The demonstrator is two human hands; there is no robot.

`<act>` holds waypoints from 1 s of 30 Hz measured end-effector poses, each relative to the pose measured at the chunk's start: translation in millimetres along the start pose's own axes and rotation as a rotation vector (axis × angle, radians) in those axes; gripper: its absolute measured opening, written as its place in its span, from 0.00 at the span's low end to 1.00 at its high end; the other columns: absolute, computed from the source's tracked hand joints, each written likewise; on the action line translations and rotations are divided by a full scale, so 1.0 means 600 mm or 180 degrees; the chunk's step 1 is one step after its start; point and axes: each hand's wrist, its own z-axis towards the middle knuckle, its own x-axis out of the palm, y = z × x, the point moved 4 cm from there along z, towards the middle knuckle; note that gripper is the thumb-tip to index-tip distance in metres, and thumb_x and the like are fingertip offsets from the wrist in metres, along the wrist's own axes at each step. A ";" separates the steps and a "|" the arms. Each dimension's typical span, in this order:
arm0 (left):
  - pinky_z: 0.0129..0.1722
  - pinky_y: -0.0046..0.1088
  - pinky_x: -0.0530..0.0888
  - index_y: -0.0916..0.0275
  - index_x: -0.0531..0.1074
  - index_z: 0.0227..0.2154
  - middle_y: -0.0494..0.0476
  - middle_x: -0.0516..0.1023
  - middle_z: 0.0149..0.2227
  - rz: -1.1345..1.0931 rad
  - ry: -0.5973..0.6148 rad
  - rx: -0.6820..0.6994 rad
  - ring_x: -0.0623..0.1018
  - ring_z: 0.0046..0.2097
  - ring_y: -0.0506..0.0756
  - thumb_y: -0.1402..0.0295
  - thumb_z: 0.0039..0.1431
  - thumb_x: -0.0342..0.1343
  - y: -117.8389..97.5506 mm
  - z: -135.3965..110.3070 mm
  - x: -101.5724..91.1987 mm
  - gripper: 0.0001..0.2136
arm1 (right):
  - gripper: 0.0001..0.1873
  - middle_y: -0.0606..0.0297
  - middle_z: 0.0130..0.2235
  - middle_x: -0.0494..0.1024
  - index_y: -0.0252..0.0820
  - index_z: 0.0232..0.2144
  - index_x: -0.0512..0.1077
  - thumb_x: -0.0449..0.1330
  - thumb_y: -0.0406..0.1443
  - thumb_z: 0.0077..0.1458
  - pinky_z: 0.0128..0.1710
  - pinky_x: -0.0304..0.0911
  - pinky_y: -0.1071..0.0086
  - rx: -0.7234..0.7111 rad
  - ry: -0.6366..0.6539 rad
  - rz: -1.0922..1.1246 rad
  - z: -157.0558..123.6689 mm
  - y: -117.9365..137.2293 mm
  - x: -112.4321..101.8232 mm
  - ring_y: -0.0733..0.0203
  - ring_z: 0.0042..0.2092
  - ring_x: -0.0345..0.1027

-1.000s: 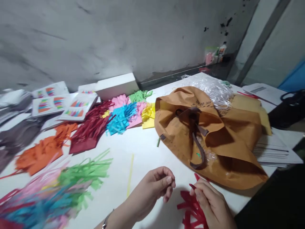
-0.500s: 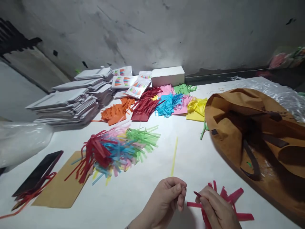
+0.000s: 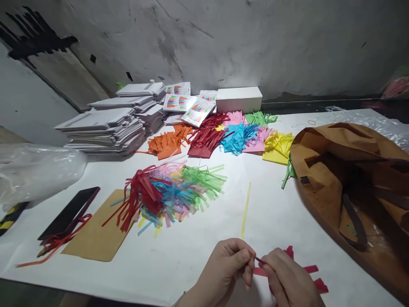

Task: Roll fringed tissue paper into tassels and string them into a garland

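Observation:
My left hand (image 3: 226, 268) and my right hand (image 3: 286, 279) meet low in the middle of the head view, over a white table (image 3: 191, 251). Both pinch the tip of one red paper strip (image 3: 259, 260) between thumb and fingers. More red fringed paper (image 3: 311, 277) lies under and beside my right hand. A single yellow strip (image 3: 245, 209) lies on the table just beyond my left hand.
A heap of mixed coloured strips (image 3: 169, 194) sits left of centre beside a brown envelope (image 3: 96, 234) and a black phone (image 3: 68, 212). Fringed coloured sheets (image 3: 223, 138), stacked white booklets (image 3: 102, 130) and a white box (image 3: 239, 99) line the back. A brown bag (image 3: 348, 179) fills the right.
The view has swung left, bringing the booklet stacks, phone and envelope into sight. My hands have closed together, and my left fingers now pinch the red strip held by my right hand.

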 end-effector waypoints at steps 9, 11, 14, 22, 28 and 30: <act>0.20 0.22 0.66 0.67 0.79 0.26 0.51 0.75 0.19 0.0671 -0.0009 0.0245 0.72 0.18 0.47 0.55 0.49 0.72 -0.014 -0.010 -0.004 0.17 | 0.20 0.63 0.28 0.74 0.44 0.30 0.70 0.42 0.31 0.70 0.28 0.65 0.70 -0.0161 0.0583 -0.0457 0.019 0.008 -0.011 0.62 0.28 0.70; 0.21 0.22 0.66 0.67 0.78 0.26 0.52 0.75 0.20 0.0837 -0.0040 0.0246 0.72 0.18 0.47 0.54 0.50 0.70 -0.019 -0.013 -0.004 0.18 | 0.21 0.65 0.27 0.72 0.44 0.30 0.69 0.42 0.31 0.70 0.28 0.64 0.70 -0.0073 0.0668 -0.0380 0.021 0.008 -0.011 0.63 0.28 0.69; 0.21 0.22 0.65 0.67 0.78 0.26 0.51 0.75 0.20 0.0974 -0.0042 0.0222 0.72 0.18 0.47 0.52 0.50 0.69 -0.022 -0.016 -0.002 0.20 | 0.20 0.67 0.25 0.69 0.45 0.28 0.67 0.43 0.31 0.70 0.26 0.62 0.71 -0.0030 0.0659 -0.0311 0.024 0.010 -0.011 0.65 0.26 0.67; 0.21 0.21 0.67 0.67 0.78 0.26 0.51 0.75 0.19 0.1023 0.0025 0.0258 0.72 0.18 0.47 0.51 0.51 0.69 -0.020 -0.016 -0.004 0.20 | 0.16 0.68 0.27 0.70 0.45 0.29 0.65 0.45 0.32 0.70 0.28 0.63 0.72 0.0212 0.0709 -0.0089 0.015 0.001 -0.007 0.65 0.28 0.68; 0.22 0.24 0.75 0.66 0.81 0.32 0.54 0.76 0.28 0.0549 0.0035 0.0321 0.77 0.26 0.51 0.59 0.48 0.73 -0.024 -0.013 -0.006 0.15 | 0.14 0.68 0.28 0.71 0.45 0.32 0.67 0.47 0.33 0.70 0.29 0.65 0.73 0.0364 0.0542 0.0160 0.006 -0.011 -0.012 0.65 0.28 0.70; 0.21 0.22 0.75 0.66 0.82 0.33 0.52 0.73 0.27 0.0469 0.0078 0.0383 0.74 0.26 0.49 0.62 0.49 0.73 -0.023 -0.013 -0.007 0.13 | 0.15 0.69 0.28 0.71 0.45 0.31 0.67 0.48 0.33 0.70 0.28 0.64 0.74 0.0484 0.0498 0.0215 0.000 -0.011 -0.008 0.66 0.28 0.69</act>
